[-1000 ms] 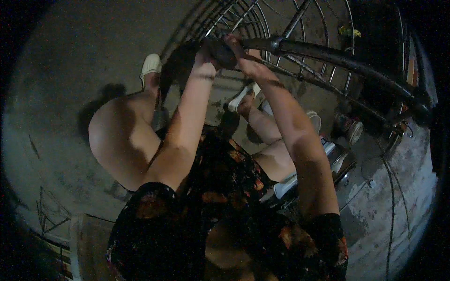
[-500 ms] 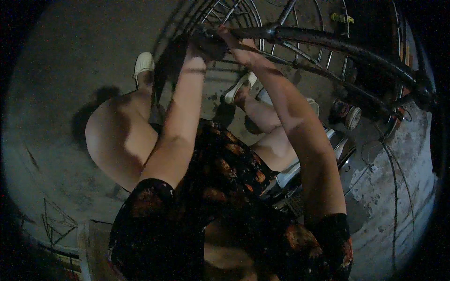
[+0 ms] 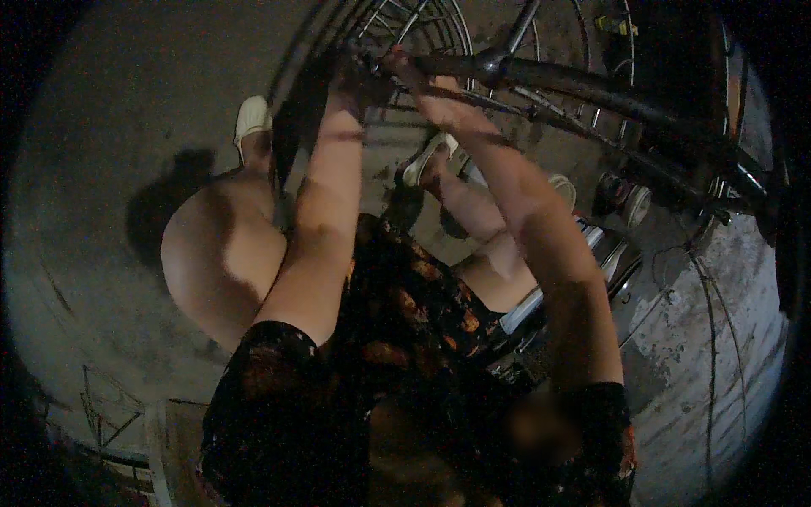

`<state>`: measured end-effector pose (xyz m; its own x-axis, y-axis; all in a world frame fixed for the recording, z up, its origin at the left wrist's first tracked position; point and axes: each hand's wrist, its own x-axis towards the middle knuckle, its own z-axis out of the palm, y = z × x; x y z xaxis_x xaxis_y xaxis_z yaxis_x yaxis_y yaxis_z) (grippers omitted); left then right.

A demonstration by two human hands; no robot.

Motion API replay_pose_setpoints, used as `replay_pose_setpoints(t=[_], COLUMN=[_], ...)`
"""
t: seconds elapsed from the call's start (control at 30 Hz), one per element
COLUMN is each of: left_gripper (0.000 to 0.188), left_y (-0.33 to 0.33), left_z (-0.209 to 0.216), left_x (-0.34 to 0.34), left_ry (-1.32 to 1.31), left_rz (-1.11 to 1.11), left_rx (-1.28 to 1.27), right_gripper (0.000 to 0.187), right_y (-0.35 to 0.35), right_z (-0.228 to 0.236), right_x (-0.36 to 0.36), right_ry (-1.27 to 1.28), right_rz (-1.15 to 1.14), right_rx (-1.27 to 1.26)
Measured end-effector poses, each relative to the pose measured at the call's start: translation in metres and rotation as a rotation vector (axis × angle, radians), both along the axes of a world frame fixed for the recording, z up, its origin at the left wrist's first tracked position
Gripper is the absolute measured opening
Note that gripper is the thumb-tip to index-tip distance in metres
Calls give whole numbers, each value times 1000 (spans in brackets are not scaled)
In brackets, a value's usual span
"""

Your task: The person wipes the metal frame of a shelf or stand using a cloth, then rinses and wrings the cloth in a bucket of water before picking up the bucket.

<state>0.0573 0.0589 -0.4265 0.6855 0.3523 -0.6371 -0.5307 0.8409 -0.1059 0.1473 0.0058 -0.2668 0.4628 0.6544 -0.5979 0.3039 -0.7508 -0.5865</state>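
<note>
A bicycle wheel (image 3: 422, 25) with thin spokes lies at the top of the view, a dark tyre (image 3: 291, 118) hanging off its left side. My left hand (image 3: 345, 76) is closed on the tyre where it meets the rim. My right hand (image 3: 407, 69) sits just beside it, fingers curled over the rim's edge. Both forearms reach up from my lap, over a dark flowered dress. The bicycle's dark frame tube (image 3: 608, 97) runs from the wheel towards the right. In the dim light the fingertips are hard to make out.
My feet in white shoes (image 3: 251, 118) rest on the concrete floor (image 3: 110, 169) under the wheel. A shiny metal seat (image 3: 612, 249) and a small round tin (image 3: 629, 203) stand at right. Thin wire (image 3: 710, 338) trails over the floor at right.
Both hands have slid a little left and farther up along the wheel's edge. The bicycle frame sits higher and more to the right in view.
</note>
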Motion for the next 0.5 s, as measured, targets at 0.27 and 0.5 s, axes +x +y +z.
replay_pose_setpoints(t=[0.27, 0.5], left_gripper=[39, 41], left_y=[0, -4], left_z=[16, 98], left_x=[2, -7], left_ry=[-386, -307], left_rz=[93, -14], left_rx=[-327, -317], right_gripper=[60, 52], right_y=[-15, 2], right_z=[-50, 12], right_x=[12, 12], right_ry=[-165, -160], right_rz=[40, 106], right_rx=[-23, 151])
